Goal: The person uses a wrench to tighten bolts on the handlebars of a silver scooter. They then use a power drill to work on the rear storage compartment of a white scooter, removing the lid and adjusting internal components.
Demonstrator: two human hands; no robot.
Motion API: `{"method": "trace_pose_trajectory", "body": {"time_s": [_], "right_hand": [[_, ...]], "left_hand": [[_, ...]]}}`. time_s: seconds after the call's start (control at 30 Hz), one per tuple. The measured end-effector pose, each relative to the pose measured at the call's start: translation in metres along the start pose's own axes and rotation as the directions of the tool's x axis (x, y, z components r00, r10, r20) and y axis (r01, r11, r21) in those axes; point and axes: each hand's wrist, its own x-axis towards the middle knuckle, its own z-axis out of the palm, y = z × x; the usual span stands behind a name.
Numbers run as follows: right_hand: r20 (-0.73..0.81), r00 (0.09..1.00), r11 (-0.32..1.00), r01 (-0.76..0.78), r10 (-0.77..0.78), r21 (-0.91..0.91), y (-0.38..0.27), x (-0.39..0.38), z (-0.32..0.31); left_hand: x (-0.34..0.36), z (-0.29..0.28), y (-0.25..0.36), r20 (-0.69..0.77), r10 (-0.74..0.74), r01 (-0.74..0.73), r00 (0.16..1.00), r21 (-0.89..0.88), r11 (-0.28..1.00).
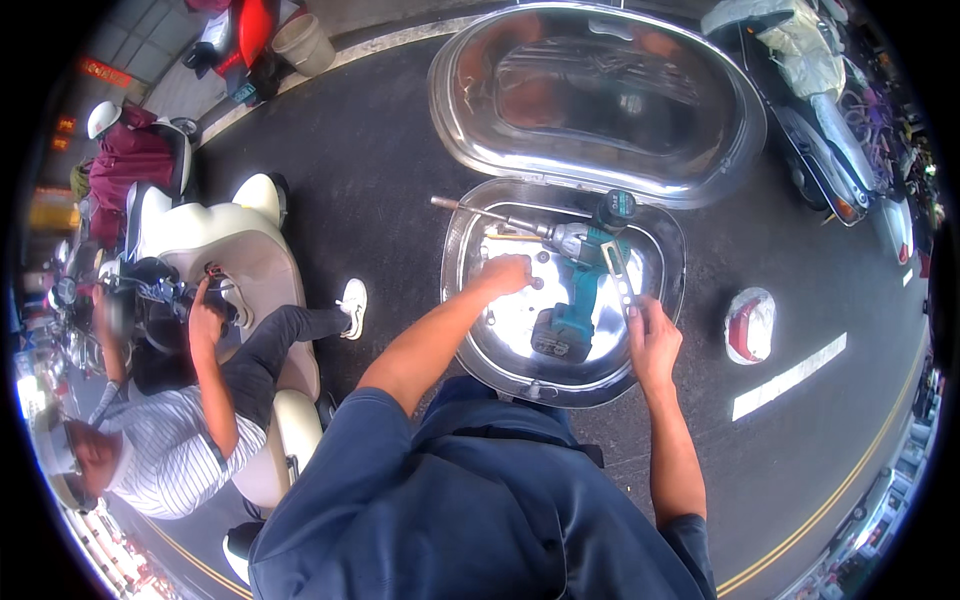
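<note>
In front of me a shiny oval metal tub (pixel 462 250) holds a teal cordless drill (pixel 582 295) with a black battery. A long metal rod (pixel 480 212) runs from the drill's chuck over the tub's left rim. My left hand (pixel 508 274) is over the tub, left of the drill, its fingers closed; what they hold, if anything, is hidden. Small dark round pieces (pixel 538 284) show by its fingertips. At the tub's right side my right hand (pixel 654 338) grips the near end of a slotted metal strip (pixel 617 266), which slants over the drill.
Beyond the tub lies a larger shiny metal shell (pixel 600 90). A person sits on a cream scooter (pixel 225 225) at the left. Parked scooters (pixel 820 120) stand at the far right; a white-and-red object (pixel 750 326) lies on the road. A bucket (pixel 304 46) stands far left.
</note>
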Motion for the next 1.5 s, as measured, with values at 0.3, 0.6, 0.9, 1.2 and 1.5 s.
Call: {"method": "trace_pose_trajectory", "body": {"time_s": [0.3,0.6,0.9,1.2,1.5], "right_hand": [[-0.118,0.991,0.988,-0.046,0.063,0.146,0.008,-0.010,-0.003],[-0.233,0.970,0.947,0.018,0.061,0.321,0.013,-0.015,-0.004],[-0.176,0.983,0.894,0.041,0.042,0.446,0.026,-0.011,-0.004],[-0.148,0.988,0.928,0.099,-0.048,0.358,0.028,-0.014,-0.011],[0.005,0.999,0.986,0.039,-0.041,0.162,0.017,-0.007,-0.016]], "left_hand": [[-0.043,-0.006,0.040,0.327,0.071,0.164,0.942,-0.637,0.753],[-0.027,0.001,0.097,0.095,0.262,0.078,0.960,-0.994,0.075],[-0.082,-0.016,0.115,-0.015,0.128,-0.056,0.992,-0.943,0.327],[-0.161,-0.061,0.068,0.133,0.197,-0.090,0.971,-0.560,0.823],[-0.175,-0.069,0.048,0.097,0.377,-0.267,0.921,-0.544,0.795]]}}
